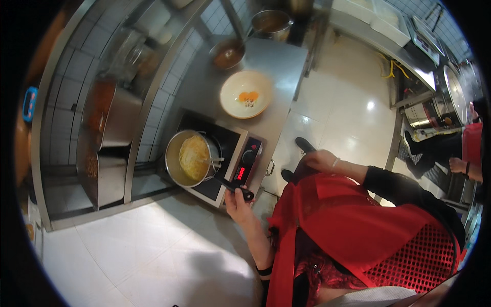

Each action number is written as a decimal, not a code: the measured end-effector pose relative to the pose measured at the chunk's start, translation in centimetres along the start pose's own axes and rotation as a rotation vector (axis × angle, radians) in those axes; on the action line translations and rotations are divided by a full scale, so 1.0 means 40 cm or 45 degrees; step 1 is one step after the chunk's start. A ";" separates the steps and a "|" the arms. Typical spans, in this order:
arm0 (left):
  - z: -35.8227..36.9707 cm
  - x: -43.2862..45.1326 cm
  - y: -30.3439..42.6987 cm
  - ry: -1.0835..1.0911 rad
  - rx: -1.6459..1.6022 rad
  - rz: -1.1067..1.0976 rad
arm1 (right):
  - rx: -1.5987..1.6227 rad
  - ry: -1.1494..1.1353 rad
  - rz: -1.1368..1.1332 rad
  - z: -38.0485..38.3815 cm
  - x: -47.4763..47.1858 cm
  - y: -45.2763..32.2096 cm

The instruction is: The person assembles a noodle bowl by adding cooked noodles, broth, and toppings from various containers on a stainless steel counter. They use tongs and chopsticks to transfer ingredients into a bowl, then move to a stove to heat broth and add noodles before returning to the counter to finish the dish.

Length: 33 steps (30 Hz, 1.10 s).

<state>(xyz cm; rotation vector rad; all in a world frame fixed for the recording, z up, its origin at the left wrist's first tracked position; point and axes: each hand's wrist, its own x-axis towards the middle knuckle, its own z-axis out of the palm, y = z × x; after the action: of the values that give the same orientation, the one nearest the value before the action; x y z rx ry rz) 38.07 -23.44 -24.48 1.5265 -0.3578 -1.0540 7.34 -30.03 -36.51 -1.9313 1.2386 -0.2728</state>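
My left hand (238, 203) is closed on the black handle of a metal saucepan (170, 169). The pan stands at the left part of an induction cooker (215, 192) and holds noodles (191, 155) in yellowish liquid, with a pronged utensil (213, 161) leaning in it. Beside the cooker on the steel counter lies a large pale bowl (234, 86) with a printed orange and dark motif inside. My right hand (320, 160) is blurred, near the front of my red apron; whether it holds anything is unclear.
A pot of brown liquid (229, 57) and another pot (272, 23) stand past the bowl. Shelves at left carry deep steel containers (126, 115). Across the aisle, a co-worker's hand (458, 165) shows near a large steaming pot (456, 92) and a counter with white tubs (387, 28).
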 end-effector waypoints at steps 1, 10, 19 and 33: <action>0.000 -0.001 -0.001 -0.005 -0.013 0.005 | -0.129 -0.133 0.230 0.019 -0.068 0.077; -0.029 -0.034 0.002 0.306 0.600 0.658 | -0.105 -0.528 1.266 0.230 -0.545 0.517; 0.188 -0.242 0.055 -0.298 0.521 0.584 | 0.589 0.428 0.985 0.178 -0.537 0.380; 0.325 -0.623 -0.053 -1.587 0.801 0.153 | 0.411 0.451 2.045 0.601 -1.378 0.509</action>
<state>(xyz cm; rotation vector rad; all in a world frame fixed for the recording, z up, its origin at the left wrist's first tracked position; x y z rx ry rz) 13.79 -12.85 -14.88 1.1280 -1.7385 -1.8050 -19.98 24.48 -54.17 -0.2235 2.3514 0.0637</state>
